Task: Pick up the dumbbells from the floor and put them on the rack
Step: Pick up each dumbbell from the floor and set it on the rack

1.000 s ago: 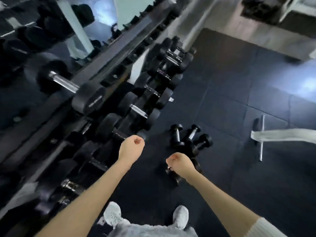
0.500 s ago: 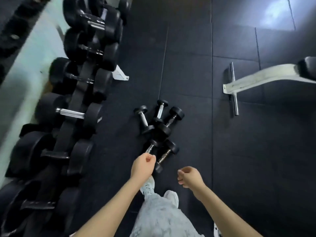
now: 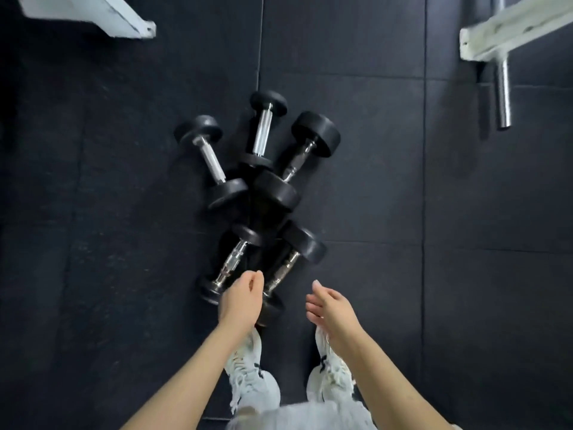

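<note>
The left hand [image 3: 242, 301], loosely curled, and right hand [image 3: 330, 308], relaxed open, both empty, are dropping closer to the dumbbells [image 3: 273, 189] on the floor [image 3: 387, 187], beginning pickup.

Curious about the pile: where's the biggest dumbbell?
Head view: the biggest dumbbell lies on the floor at the pile's upper right, beside the thinner middle dumbbell.

No readable text, labels, numbers or brand marks on dumbbells [image 3: 248, 193], floor tiles [image 3: 372, 181] or shoes [image 3: 245, 364].

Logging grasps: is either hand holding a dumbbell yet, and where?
Nothing is held: the left hand and right hand hover over the dumbbells, gripping none.
</note>
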### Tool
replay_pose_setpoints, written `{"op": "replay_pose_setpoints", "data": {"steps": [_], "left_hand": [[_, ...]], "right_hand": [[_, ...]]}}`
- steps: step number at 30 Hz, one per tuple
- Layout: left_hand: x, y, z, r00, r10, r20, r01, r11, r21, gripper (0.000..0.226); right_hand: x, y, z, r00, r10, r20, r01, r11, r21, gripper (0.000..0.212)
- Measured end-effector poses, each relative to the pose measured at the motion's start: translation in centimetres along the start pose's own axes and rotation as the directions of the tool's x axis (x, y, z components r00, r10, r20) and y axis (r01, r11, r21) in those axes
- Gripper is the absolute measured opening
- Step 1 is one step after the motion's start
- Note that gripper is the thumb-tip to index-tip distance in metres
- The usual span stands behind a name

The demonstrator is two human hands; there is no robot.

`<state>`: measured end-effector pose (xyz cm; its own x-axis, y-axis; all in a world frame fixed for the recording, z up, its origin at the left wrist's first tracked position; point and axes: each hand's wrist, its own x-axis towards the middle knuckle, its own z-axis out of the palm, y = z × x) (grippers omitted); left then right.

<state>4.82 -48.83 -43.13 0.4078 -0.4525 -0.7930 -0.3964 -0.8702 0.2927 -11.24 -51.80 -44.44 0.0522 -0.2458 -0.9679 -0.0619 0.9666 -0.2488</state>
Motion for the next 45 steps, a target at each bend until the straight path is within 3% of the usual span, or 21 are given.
{"op": "replay_pose_setpoints", "data": {"steps": [4, 7, 13, 18, 25, 34, 45], "left_hand": [[7.4, -2.1, 4.7, 0.998, 0.021, 0.058, -0.028, 0.991, 0.133, 0.044], [12.0, -3.2, 7.0, 0.991, -0.015, 0.136, -0.01, 0.983, 0.182, 0.051], [15.9, -4.0, 9.2, 0.933, -0.164, 0.319, 0.055, 0.944, 0.324, 0.081], [16.6, -3.5, 9.0, 0.888, -0.227, 0.401, 0.136, 0.961, 0.242, 0.077], [13.7, -2.7, 8.5, 0.911, -0.212, 0.355, 0.126, 0.96, 0.252, 0.055], [1.6, 0.2, 0.7, 0.914, -0.248, 0.321, 0.184, 0.959, 0.216, 0.066], [-20.9, 6.3, -17.0, 0.959, -0.042, 0.279, 0.041, 0.999, 0.012, 0.054]], "right_hand": [[8.6, 2.5, 1.1, 0.999, 0.033, -0.008, -0.033, 0.999, -0.024, 0.019], [13.4, 3.6, 2.4, 0.999, 0.029, 0.013, -0.029, 1.0, -0.011, 0.044], [17.9, 3.4, 4.8, 0.997, -0.049, 0.065, 0.022, 0.933, 0.359, 0.024], [18.4, 3.1, 6.2, 0.999, -0.025, 0.04, 0.0, 0.846, 0.534, 0.013], [17.1, 2.7, 6.4, 0.999, 0.025, -0.024, -0.01, 0.87, 0.493, 0.013], [3.4, -0.7, 7.6, 0.999, 0.012, -0.038, 0.004, 0.92, 0.392, 0.01], [-25.7, -9.9, 11.7, 0.989, -0.143, 0.026, 0.137, 0.978, 0.158, 0.015]]}}
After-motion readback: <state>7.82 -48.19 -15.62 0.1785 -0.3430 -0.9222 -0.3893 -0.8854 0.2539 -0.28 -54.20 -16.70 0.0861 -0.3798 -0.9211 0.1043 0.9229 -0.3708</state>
